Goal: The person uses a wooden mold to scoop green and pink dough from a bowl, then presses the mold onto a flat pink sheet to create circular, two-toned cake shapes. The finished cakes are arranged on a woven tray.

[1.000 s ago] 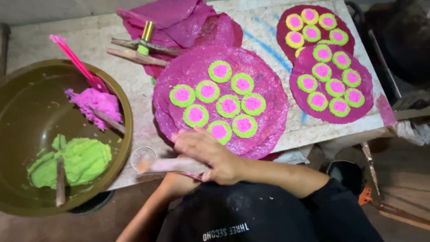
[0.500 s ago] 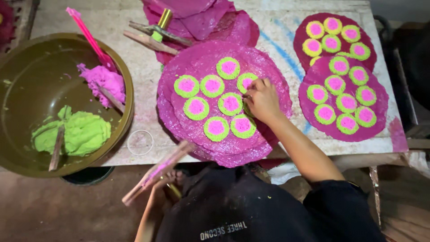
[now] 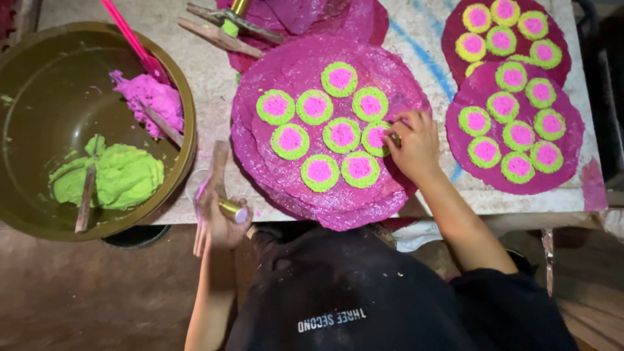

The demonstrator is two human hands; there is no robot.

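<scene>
A stack of round magenta sheets (image 3: 292, 58) lies on the table, its top sheet dotted with several green rings filled with pink (image 3: 315, 107). My right hand (image 3: 413, 146) rests on the right side of the top sheet, fingertips on the rightmost green ring (image 3: 376, 138). At the table's near edge, next to the bowl, my left hand (image 3: 218, 218) grips a wooden stick (image 3: 218, 162) and a small brass tube (image 3: 233, 209). The stick points up and away from me.
A large olive bowl (image 3: 39, 71) at the left holds green paste (image 3: 120, 175) and pink paste (image 3: 153, 97), each with a stick in it. Two more dotted magenta sheets (image 3: 572, 140) lie at the right. Wooden tools (image 3: 221, 36) lie at the back. The table edge (image 3: 520, 211) runs below.
My right hand left the stick at the near edge and went to the right side of the top sheet. My left hand swung the stick more upright beside the bowl.
</scene>
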